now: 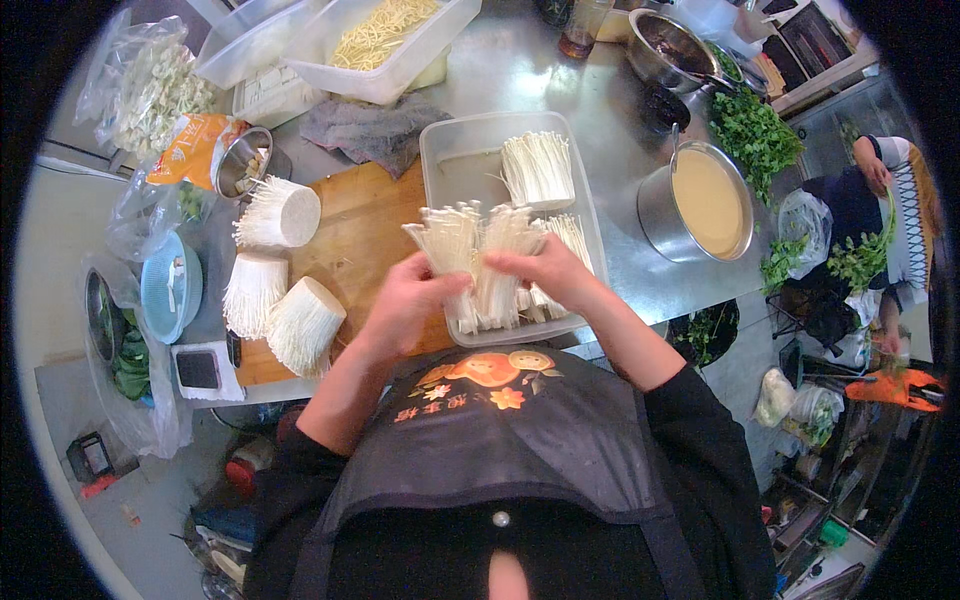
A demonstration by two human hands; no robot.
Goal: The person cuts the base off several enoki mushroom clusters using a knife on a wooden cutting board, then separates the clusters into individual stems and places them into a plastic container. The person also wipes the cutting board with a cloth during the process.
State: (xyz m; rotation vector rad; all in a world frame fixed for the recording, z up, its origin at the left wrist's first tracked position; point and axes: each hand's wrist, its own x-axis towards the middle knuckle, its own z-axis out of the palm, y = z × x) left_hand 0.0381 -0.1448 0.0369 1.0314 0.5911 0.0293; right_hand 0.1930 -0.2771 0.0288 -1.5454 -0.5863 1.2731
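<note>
My left hand (pixel 409 300) and my right hand (pixel 551 274) grip a bunch of enoki mushrooms (pixel 480 255) between them, parted down its middle into two halves. The bunch is over the near left part of a clear plastic container (pixel 442 161). Inside that container, a thick enoki bundle (pixel 538 171) stands at the far right, with more enoki (pixel 566 236) partly hidden behind my right hand. To the left, a trimmed enoki bundle (pixel 306 326) lies on the wooden cutting board (pixel 360 225), near two others (pixel 256 295) at the board's left edge.
A steel pot of pale liquid (pixel 711 201) stands right of the container. Behind are a grey cloth (pixel 375 127) and a tub of noodles (pixel 390 71). A blue basket (pixel 172 285) is at left. Another person's hand (pixel 875 176) holds leafy greens at far right.
</note>
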